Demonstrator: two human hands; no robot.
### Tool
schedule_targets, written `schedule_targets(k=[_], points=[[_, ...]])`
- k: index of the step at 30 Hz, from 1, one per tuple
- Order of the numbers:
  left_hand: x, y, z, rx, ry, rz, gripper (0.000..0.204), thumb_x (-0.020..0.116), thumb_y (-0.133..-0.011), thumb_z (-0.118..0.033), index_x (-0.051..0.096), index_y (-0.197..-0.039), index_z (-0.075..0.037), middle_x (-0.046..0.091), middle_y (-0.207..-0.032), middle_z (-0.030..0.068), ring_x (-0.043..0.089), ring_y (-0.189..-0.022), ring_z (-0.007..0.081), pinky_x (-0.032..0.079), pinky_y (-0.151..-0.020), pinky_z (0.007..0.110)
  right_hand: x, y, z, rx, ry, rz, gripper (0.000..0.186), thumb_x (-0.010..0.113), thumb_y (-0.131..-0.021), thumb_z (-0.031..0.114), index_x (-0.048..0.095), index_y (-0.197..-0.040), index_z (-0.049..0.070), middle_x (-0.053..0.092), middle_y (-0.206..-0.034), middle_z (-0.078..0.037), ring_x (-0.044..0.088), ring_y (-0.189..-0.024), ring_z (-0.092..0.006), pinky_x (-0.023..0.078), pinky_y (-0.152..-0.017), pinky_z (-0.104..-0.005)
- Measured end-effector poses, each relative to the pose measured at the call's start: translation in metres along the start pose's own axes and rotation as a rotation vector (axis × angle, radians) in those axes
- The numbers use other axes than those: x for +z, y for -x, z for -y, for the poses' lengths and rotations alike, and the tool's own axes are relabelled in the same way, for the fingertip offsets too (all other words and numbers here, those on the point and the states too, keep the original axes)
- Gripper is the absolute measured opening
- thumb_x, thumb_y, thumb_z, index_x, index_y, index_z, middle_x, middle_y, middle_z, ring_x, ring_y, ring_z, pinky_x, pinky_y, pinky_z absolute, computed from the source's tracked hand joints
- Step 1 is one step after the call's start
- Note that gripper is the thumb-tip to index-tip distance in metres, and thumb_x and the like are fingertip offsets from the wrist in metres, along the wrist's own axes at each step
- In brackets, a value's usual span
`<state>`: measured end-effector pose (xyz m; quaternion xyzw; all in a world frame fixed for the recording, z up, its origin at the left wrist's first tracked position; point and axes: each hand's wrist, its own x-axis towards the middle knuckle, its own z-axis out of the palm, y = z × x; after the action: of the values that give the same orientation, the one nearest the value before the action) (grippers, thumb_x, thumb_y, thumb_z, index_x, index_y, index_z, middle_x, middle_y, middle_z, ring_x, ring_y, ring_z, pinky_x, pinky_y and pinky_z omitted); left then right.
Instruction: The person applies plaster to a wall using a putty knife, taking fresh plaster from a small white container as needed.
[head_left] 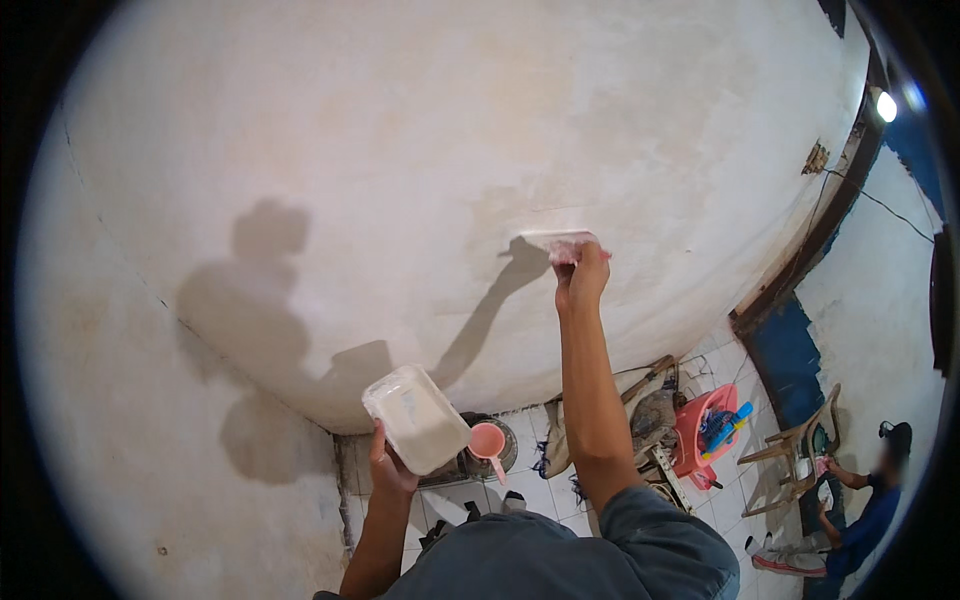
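My left hand grips a shallow white rectangular tray by its side, at the lower left of the wall. A smooth whitish layer, perhaps paste, lies inside the tray. My right arm is stretched up, and my right hand is closed around a flat pinkish scraper smeared with white. Its edge meets the pale wall, where a whiter streak shows just above it. The scraper's handle is mostly hidden by my fingers.
Below stand a pink dipper and a pink tub with blue and other items, on white floor tiles. Sacks lie beside the tub. At right, a person in dark blue is near a plastic chair.
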<state>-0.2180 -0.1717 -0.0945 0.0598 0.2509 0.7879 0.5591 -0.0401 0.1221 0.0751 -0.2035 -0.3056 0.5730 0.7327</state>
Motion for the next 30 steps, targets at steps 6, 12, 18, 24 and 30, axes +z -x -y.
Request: schedule_targets(k=[6,12,18,24,30], points=[[0.000,0.000,-0.003,-0.010,0.041,0.041,0.059,0.044,-0.100,-0.044,0.038,-0.144,-0.004,0.051,-0.139,0.0133,0.052,-0.125,0.0307,0.043,-0.105,0.047,0.111,-0.040,0.078,-0.126,-0.022,-0.086,0.009,0.050,-0.082,0.002,0.045,-0.076,0.006,0.045,-0.067,-0.004,0.052,-0.052,-0.0207,0.049,-0.050,-0.0342],[0.012,0.004,-0.005,0.020,0.034,0.001,0.058,0.047,-0.100,-0.044,0.040,-0.142,-0.005,0.053,-0.137,0.0123,0.055,-0.122,0.0294,0.045,-0.103,0.045,0.154,-0.047,0.149,-0.131,-0.071,0.026,0.005,0.053,-0.084,0.004,0.052,-0.082,-0.001,0.053,-0.079,-0.011,0.055,-0.068,-0.0224,0.052,-0.062,-0.0347],[0.016,0.002,-0.008,0.007,0.045,0.016,0.057,0.047,-0.099,-0.044,0.041,-0.142,-0.006,0.053,-0.137,0.0117,0.055,-0.122,0.0290,0.045,-0.103,0.045,0.108,-0.011,0.120,-0.459,0.371,0.140,0.009,0.054,-0.085,0.006,0.050,-0.089,-0.001,0.057,-0.074,-0.009,0.055,-0.056,-0.0177,0.048,-0.048,-0.0317],[0.019,0.000,-0.008,0.025,0.042,0.045,0.057,0.047,-0.099,-0.043,0.040,-0.142,-0.006,0.053,-0.137,0.0115,0.054,-0.123,0.0297,0.045,-0.104,0.046,0.141,-0.051,0.135,-1.097,1.387,0.084,0.020,0.064,-0.081,0.012,0.052,-0.095,0.006,0.063,-0.071,-0.012,0.063,-0.064,-0.0318,0.051,-0.060,-0.0404],[0.013,-0.004,-0.004,-0.001,0.057,0.030,0.057,0.046,-0.100,-0.043,0.039,-0.143,-0.006,0.052,-0.137,0.0121,0.054,-0.124,0.0301,0.044,-0.104,0.048,0.129,-0.021,0.047,-0.983,1.590,0.596,0.025,0.062,-0.086,0.017,0.049,-0.104,0.006,0.065,-0.078,-0.018,0.064,-0.073,-0.0402,0.050,-0.064,-0.0506]])
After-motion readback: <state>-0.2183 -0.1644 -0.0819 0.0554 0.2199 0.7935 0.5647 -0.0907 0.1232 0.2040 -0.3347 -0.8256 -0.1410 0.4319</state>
